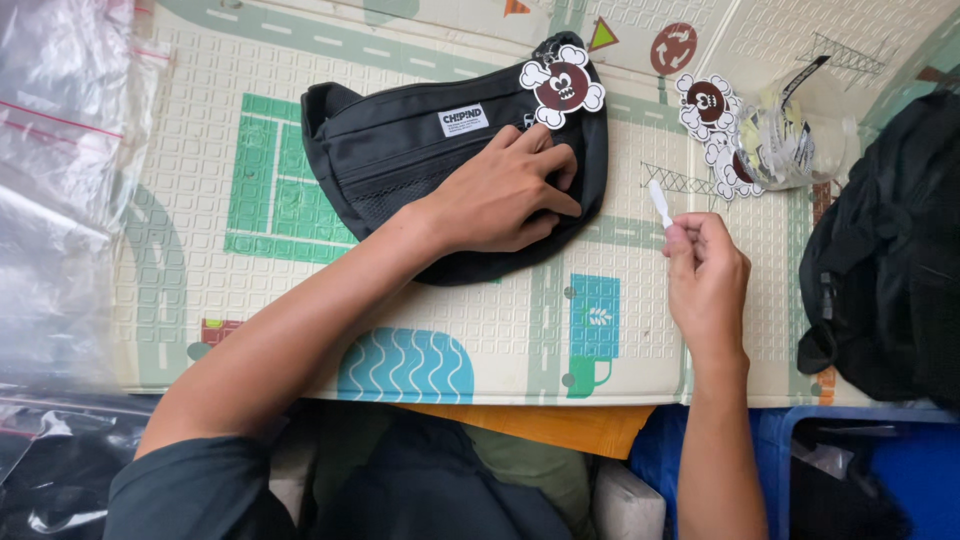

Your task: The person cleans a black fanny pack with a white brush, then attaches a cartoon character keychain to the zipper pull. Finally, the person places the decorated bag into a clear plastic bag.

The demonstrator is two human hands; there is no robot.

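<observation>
Left hand (505, 195) lies flat, fingers spread, on the black sling bag (400, 150) mid-tabletop. Right hand (708, 275) pinches a white plastic tag fastener (660, 203) near the right edge, beside bare mat (200, 280).

Soft, even daylight falls across the patterned play mat (420, 330), bright without harsh shadow; only faint shade gathers under the left hand (505, 195) and the right hand (708, 275). Clear plastic bags (60, 180) along the mat's left edge catch a milky glare. Focus is sharp mid-frame, with slight wide-angle bending toward the corners.
</observation>
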